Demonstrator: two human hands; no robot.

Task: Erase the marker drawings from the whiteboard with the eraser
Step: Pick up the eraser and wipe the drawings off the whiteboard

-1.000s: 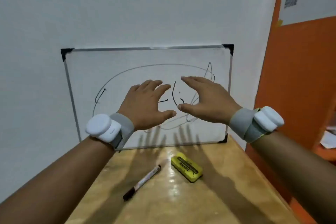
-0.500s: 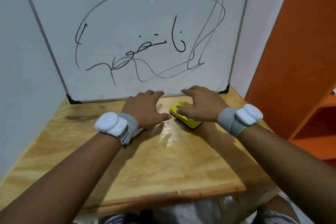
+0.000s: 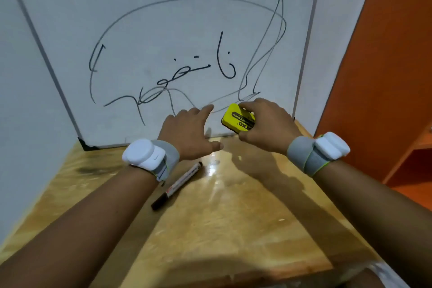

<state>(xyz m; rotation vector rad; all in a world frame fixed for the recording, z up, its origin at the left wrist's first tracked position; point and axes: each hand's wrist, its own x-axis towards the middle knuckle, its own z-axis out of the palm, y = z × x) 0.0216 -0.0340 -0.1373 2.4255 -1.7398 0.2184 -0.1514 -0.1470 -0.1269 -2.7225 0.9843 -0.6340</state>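
Observation:
A whiteboard (image 3: 145, 18) leans upright against the wall at the back of the table, covered with black marker loops and scribbles (image 3: 187, 70). My right hand (image 3: 268, 126) grips the yellow eraser (image 3: 236, 118), lifted off the table and held just in front of the board's lower right part. My left hand (image 3: 189, 133) hovers beside it with fingers spread, holding nothing, its fingertips close to the board's lower edge.
A black marker pen (image 3: 177, 186) lies on the wooden table (image 3: 222, 229) below my left wrist. A white wall stands to the left, and an orange cabinet (image 3: 385, 65) with a shelf opening stands right of the table.
My right hand has picked the eraser up off the table and raised it toward the board. My left hand lifted too, uncovering the marker pen.

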